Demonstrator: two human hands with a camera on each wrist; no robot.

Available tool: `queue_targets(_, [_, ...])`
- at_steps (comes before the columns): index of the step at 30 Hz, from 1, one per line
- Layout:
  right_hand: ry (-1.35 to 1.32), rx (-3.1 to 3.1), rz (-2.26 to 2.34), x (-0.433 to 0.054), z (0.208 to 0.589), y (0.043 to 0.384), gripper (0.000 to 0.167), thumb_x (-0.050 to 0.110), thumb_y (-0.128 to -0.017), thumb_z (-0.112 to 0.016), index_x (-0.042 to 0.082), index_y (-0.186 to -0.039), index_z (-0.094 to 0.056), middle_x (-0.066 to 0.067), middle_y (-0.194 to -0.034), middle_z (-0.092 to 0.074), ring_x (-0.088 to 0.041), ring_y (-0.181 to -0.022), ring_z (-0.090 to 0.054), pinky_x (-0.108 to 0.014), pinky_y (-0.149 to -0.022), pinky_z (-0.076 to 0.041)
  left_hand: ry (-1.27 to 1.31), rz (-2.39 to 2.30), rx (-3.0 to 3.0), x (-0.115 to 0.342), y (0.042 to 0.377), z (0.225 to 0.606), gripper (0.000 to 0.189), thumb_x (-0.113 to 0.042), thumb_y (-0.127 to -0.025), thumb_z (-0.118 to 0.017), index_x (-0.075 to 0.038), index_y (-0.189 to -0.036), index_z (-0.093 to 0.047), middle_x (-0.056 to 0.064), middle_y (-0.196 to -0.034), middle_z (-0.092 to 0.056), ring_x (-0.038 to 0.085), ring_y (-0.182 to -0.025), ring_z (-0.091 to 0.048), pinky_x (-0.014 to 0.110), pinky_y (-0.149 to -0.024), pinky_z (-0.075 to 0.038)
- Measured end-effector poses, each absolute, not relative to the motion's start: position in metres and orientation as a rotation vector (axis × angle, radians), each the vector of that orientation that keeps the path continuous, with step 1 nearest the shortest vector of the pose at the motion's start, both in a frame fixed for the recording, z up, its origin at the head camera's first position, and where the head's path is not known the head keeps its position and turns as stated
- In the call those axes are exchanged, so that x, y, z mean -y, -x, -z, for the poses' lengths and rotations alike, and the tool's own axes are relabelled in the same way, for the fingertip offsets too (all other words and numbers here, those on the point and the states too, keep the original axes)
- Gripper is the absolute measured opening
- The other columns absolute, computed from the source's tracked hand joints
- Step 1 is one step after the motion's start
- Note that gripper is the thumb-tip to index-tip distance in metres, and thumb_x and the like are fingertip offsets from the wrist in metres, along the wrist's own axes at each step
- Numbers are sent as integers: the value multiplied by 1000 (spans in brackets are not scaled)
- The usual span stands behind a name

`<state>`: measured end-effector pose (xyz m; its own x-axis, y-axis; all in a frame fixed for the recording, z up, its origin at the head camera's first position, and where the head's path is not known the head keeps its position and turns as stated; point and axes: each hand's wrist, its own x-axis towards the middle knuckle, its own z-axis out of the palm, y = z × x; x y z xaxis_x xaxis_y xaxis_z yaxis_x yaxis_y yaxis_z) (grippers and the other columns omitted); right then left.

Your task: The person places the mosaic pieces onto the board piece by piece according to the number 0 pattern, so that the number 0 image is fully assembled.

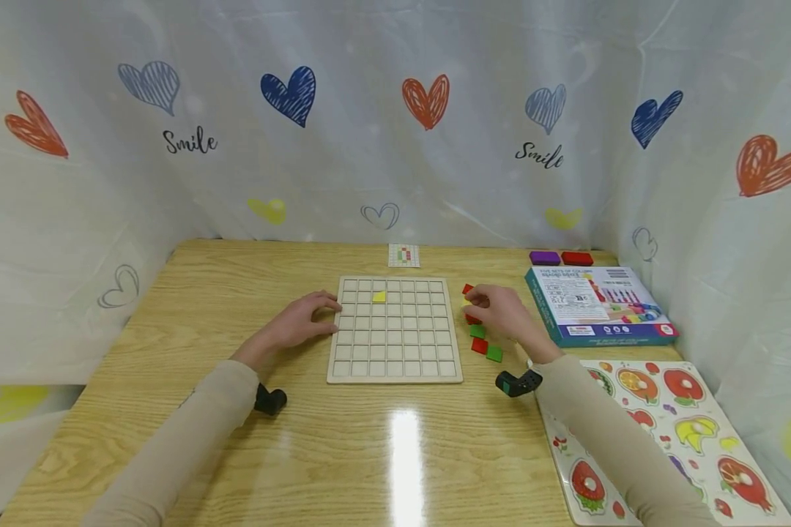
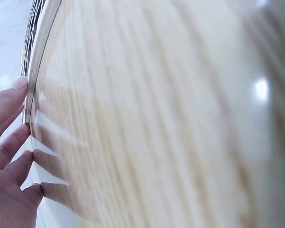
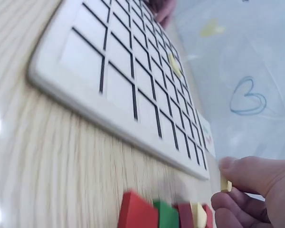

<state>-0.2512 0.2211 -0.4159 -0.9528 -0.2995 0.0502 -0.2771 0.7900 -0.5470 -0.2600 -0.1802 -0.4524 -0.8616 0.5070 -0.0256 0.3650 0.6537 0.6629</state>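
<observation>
Head view first: over on the left a beige sleeve (image 1: 178, 439) comes in across the wood-grain table (image 1: 329, 454), with a black device (image 1: 270, 400) at the wrist. The left hand (image 1: 296, 320) has its thumb and fingers spread apart, the tips touching the left edge of a pale grid board (image 1: 395, 380); the left wrist view shows those fingertips lined along its rim. The board lies flat mid-table, seven squares by seven, and a yellow piece (image 1: 379, 296) with a slanted side sits in the third column, second row from the far edge. Just beyond lies a small card (image 1: 404, 255) patterned in red and green.

Right of the board, well apart from the other, is the right hand (image 1: 501, 311). In its wrist view I see thumb and fingers pinching a pale yellow tile (image 3: 225, 184). Below it runs a line of coloured pieces (image 1: 479, 345), mostly red and green, off the board's right side. Past the hand, a purple block (image 1: 544, 258) and a red block (image 1: 576, 258) lie behind a printed box (image 1: 603, 331); closer to me is a fruit board (image 1: 751, 518), partly covered by the right sleeve (image 1: 606, 432).
</observation>
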Motion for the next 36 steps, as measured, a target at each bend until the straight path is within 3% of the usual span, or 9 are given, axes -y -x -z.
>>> queue_targets(7, [572, -2882, 950, -182, 430, 272, 31, 20, -95, -66, 0, -118, -68, -12, -106, -69, -24, -94, -65, -39, -83, -53, -730, -1000, -2658, 178, 260, 451, 40, -20, -93, -68, -5, -130, -61, 18, -149, -41, 38, -145, -22, 55, -116, -20])
queue_targets(18, [641, -2905, 854, -138, 439, 295, 28, 19, -94, -68, 1, -116, -70, -11, -106, -69, -20, -92, -63, -35, -84, -52, -755, -996, -2660, 178, 259, 450, 40, -19, -94, -68, -3, -130, -60, 19, -149, -41, 39, -145, -21, 56, -116, -19])
queue_targets(36, [657, -2877, 846, -127, 437, 297, 23, 12, -93, -67, 1, -113, -72, -11, -105, -68, -21, -92, -62, -34, -83, -53, -741, -1011, -2664, 182, 259, 452, 39, -18, -94, -68, -3, -129, -61, 19, -148, -41, 40, -145, -21, 56, -116, -19])
